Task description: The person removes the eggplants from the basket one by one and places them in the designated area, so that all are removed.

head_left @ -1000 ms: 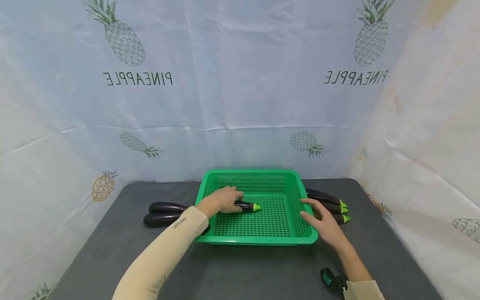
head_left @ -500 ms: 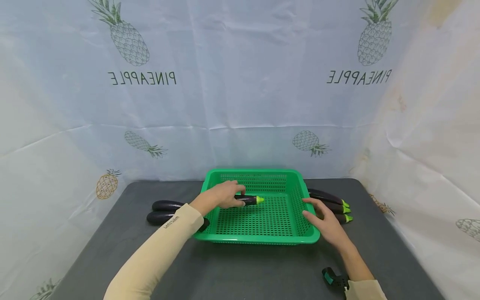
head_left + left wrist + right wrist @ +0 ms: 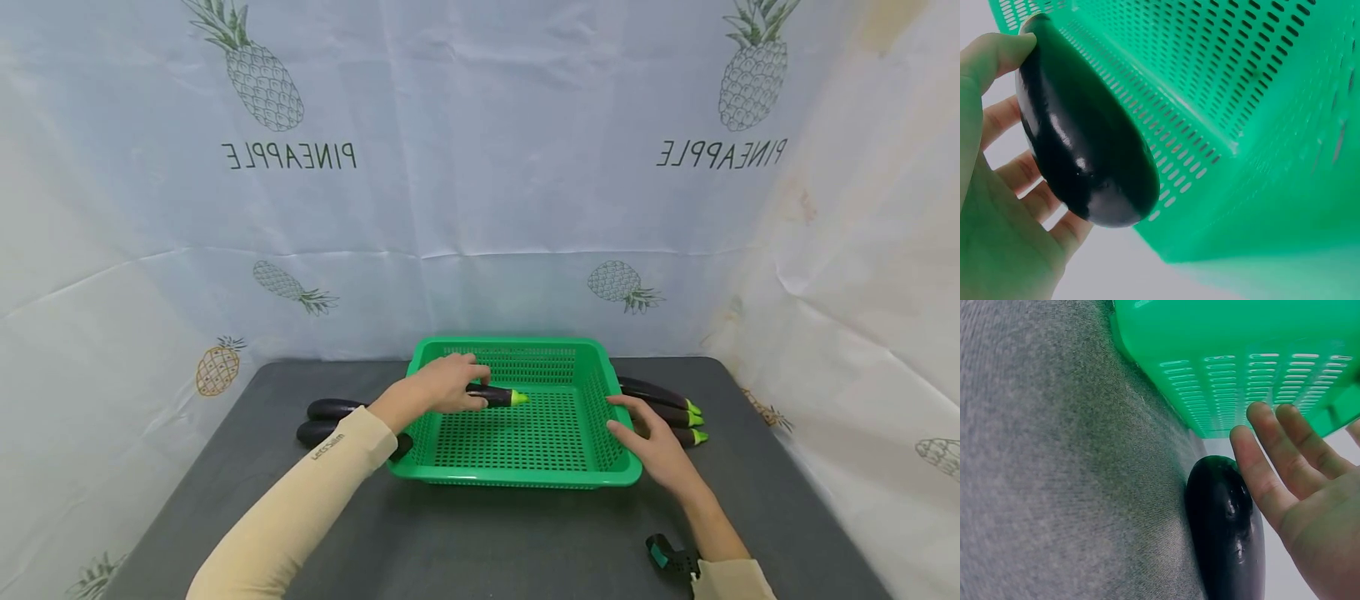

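Note:
My left hand (image 3: pixel 447 385) grips a dark purple eggplant (image 3: pixel 1085 137) over the left part of a green perforated plastic basket (image 3: pixel 517 479). In the left wrist view, the thumb lies across the narrow end and the fingers pass behind the body. The eggplant's green tip points right in the head view. My right hand (image 3: pixel 651 443) is at the basket's right rim with its fingers extended. In the right wrist view, those fingers are by the basket's outer wall, just above another eggplant (image 3: pixel 1227 531). Whether they touch the wall I cannot tell.
Three eggplants (image 3: pixel 656 392) lie right of the basket, partly behind the right hand. Two more eggplants (image 3: pixel 330 409) lie left, partly hidden by the left sleeve (image 3: pixel 300 492). All rest on a dark grey tabletop (image 3: pixel 480 542). A pineapple-print curtain (image 3: pixel 495 200) closes off the back.
My left hand has risen a little and shifted slightly away, carrying the eggplant with it. The right hand keeps its place at the rim. The head view has swung slightly left.

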The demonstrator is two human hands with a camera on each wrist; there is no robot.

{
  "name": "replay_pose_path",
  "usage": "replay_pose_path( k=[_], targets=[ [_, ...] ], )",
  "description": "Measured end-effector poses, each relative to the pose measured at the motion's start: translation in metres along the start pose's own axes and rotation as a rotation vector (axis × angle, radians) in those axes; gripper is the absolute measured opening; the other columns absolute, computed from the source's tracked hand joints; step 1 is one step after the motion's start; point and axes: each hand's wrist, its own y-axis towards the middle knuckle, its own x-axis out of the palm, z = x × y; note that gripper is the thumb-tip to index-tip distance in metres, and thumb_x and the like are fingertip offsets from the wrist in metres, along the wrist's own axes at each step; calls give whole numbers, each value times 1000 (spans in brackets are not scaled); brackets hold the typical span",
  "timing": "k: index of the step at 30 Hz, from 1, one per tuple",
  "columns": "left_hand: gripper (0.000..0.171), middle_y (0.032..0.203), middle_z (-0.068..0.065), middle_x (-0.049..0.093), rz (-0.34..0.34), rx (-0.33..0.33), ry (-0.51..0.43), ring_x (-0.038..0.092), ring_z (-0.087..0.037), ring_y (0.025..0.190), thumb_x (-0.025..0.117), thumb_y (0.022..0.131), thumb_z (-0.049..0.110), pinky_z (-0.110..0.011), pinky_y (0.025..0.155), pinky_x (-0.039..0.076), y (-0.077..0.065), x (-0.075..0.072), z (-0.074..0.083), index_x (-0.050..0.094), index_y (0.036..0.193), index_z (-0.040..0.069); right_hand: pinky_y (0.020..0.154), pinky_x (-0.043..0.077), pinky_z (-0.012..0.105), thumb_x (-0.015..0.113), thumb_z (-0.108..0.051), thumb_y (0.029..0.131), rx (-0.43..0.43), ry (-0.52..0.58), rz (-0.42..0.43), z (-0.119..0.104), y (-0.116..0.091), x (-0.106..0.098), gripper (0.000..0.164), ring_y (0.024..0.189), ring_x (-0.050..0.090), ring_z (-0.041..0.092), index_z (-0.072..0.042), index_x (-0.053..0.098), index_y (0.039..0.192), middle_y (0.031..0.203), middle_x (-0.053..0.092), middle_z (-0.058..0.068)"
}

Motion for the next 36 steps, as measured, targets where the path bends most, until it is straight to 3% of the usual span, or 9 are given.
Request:
replay_pose_path(
  k=[13, 29, 36],
  targets=[
    [30, 111, -2, 55, 103, 42, -4, 49, -21, 93, 65, 100, 40, -37, 78, 44, -22, -10, -8, 66, 125, 23, 108, 29, 73, 58, -23, 106, 0, -1, -3, 1, 4, -1, 47, 147, 23, 51, -13, 46, 150, 160, 32, 22],
    [31, 102, -1, 53, 240, 80, -28, 41, -17, 80, 68, 98, 35, -34, 67, 37, -66, -13, -24, 67, 125, 18, 105, 33, 73, 58, -20, 106, -6, 13, 0, -1, 2, 2, 47, 145, 29, 50, -11, 46, 150, 158, 34, 23],
    [30, 101, -1, 54, 307, 74, -55, 45, -17, 81, 71, 97, 33, -35, 69, 39, -83, -12, -36, 67, 121, 16, 105, 31, 73, 58, -21, 106, 6, 11, -1, -2, 0, 0, 47, 146, 26, 51, -12, 45, 150, 159, 33, 23]
  ],
)
